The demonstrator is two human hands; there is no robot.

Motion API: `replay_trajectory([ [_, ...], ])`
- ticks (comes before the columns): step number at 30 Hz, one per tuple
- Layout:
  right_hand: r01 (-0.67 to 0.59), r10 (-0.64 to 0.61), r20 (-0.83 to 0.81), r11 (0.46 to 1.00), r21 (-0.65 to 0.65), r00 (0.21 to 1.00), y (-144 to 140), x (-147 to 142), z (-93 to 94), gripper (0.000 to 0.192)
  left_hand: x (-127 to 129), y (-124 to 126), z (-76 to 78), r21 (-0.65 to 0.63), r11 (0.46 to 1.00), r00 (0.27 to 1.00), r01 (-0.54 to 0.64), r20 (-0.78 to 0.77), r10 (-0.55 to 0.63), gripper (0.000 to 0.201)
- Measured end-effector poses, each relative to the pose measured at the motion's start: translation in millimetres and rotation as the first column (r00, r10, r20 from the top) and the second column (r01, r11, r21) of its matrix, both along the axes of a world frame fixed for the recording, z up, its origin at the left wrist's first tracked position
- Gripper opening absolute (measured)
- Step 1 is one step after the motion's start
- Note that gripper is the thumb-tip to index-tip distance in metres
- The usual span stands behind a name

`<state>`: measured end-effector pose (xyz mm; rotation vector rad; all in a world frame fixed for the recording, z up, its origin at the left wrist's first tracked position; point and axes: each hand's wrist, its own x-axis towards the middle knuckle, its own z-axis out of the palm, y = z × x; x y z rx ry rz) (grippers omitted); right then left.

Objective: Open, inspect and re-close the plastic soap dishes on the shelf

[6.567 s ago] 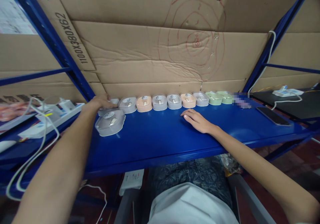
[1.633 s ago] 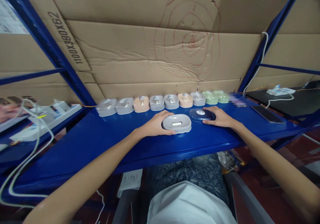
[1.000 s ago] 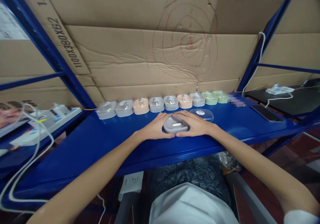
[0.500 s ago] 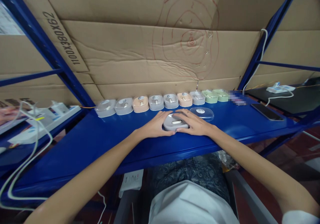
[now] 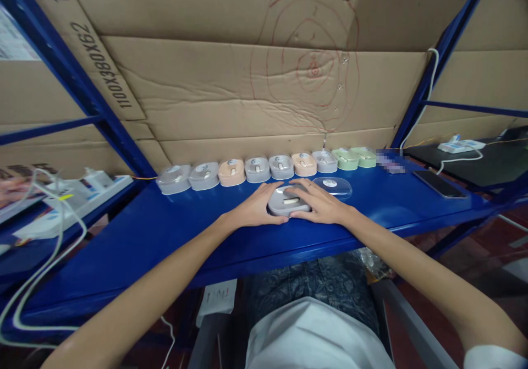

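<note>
Grey case (image 5: pixel 287 199) between both hands

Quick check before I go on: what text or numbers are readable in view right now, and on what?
"1100X380X62": printed on the cardboard sheet behind the left shelf post, reading upside down.
"12": cut-off print at the top left edge of the cardboard.
Round stickers on the row of small cases and on the clear lid: too small to read.

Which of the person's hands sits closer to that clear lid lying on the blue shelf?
The right hand. It rests on the grey case, and the clear lid lies just beyond its fingers; the left hand is on the case's far side.
</note>
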<state>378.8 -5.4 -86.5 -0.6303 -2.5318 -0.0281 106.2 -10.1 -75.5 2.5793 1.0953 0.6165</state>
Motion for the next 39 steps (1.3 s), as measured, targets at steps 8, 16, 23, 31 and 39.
replay_trajectory([
  [8, -0.008, 0.005, -0.078, 0.999, -0.047, 0.997, 2.8, 0.0, -2.0, 0.062, -1.6, 1.0, -3.0, -0.013, 1.0, 1.0, -0.014, 0.004, 0.014, 0.113],
  [16, 0.015, -0.033, -0.182, 0.994, -0.104, 0.983, 4.6, 2.7, 0.6, 0.058, -2.8, 0.5, -2.6, -0.057, 0.997, 0.997, -0.056, 0.046, 0.058, 0.128],
  [23, 0.048, -0.088, -0.349, 0.992, -0.12, 0.933, 7.9, 6.1, 6.0, 0.05, -1.5, -3.3, 1.9, -0.078, 0.993, 0.991, -0.092, 0.086, 0.098, 0.138],
  [31, 0.104, -0.129, -0.411, 0.991, -0.083, 0.903, 10.9, 6.2, 3.0, 0.049, -2.6, -1.7, 3.2, -0.068, 0.995, 0.993, -0.073, 0.091, 0.079, 0.136],
  [39, 0.078, -0.108, -0.337, 0.992, -0.101, 0.935, 6.8, 6.2, 2.2, 0.051, -2.8, -5.4, 9.8, -0.051, 0.997, 0.996, -0.052, 0.066, 0.055, 0.137],
])
